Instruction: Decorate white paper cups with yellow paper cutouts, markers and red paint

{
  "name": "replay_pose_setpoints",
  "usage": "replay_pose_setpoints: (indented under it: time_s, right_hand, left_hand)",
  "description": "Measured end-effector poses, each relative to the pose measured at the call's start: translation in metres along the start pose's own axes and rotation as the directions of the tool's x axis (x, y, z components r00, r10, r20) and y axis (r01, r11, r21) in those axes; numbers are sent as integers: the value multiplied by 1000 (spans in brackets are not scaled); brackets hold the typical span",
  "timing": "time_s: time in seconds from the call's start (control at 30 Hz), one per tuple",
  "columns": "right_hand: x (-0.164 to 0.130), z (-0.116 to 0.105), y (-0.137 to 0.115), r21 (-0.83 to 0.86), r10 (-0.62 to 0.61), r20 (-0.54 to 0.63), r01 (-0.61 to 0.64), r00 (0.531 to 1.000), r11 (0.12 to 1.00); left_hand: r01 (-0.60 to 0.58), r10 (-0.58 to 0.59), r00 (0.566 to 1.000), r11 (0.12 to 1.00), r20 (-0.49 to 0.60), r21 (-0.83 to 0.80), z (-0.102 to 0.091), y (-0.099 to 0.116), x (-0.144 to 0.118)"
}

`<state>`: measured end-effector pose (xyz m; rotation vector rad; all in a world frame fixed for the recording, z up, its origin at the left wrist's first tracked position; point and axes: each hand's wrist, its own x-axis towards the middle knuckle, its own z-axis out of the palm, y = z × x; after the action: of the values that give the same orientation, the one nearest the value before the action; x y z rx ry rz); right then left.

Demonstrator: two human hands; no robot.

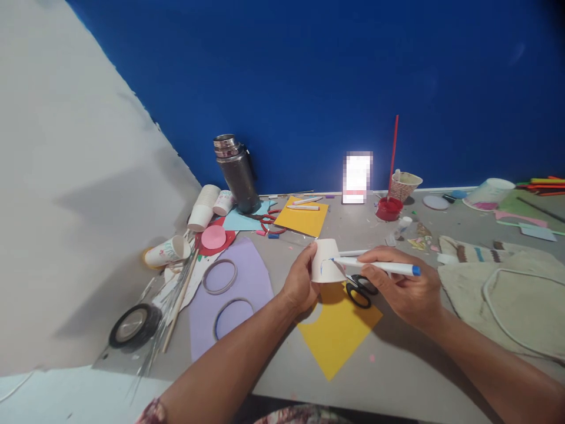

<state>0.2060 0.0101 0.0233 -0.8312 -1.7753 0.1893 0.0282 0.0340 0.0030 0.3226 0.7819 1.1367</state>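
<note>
My left hand (301, 281) is wrapped round a white paper cup (325, 272), held upside down above the table. In my right hand (408, 291) is a white felt-tip marker (375, 266) with a blue end, its tip touching the cup's side. Short blue lines show on the cup near that tip. Just beyond the marker, a second white stick-like thing (353, 253) is partly hidden by my right fingers. Below the hands lie black-handled scissors (359, 294) and a yellow paper sheet (338, 338) with a cut-out at its left side.
Purple paper (247, 268) with two rings lies left, near black tape (135, 327) and thin wires. A steel flask (238, 179), stacked cups (203, 207) and red-handled pliers (268, 221) stand or lie behind. A red tape roll (389, 209) and a cloth bag (521, 300) are right.
</note>
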Motion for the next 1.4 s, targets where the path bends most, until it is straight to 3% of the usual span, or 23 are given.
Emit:
replay_pose_setpoints:
  time_s: [0.6, 1.4]
  right_hand:
    - [2, -3, -5, 5, 21, 4, -21, 1000, 1000]
    - [2, -7, -7, 66, 12, 65, -16, 998, 998]
  left_hand:
    - [33, -33, 999, 999, 26, -11, -1, 2, 0]
    - [-38, 36, 999, 998, 37, 42, -8, 2, 4]
